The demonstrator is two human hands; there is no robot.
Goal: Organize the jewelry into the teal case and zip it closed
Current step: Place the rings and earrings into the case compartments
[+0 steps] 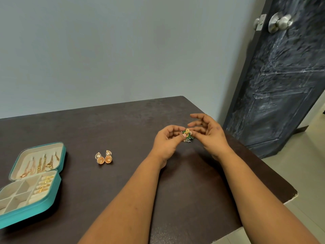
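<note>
The teal case lies open at the left of the dark table, its lid back. Gold chains hang in the lid and gold rings sit in the roll slots at the right of the base. A pair of gold dome earrings rests on the table between the case and my hands. My left hand and my right hand meet above the table's right part, both pinching a small green and gold earring. A small silver piece hangs just below it.
The table's right edge and chipped front corner lie close to my right forearm. A dark door with a metal knob stands beyond, at the right. A grey wall backs the table.
</note>
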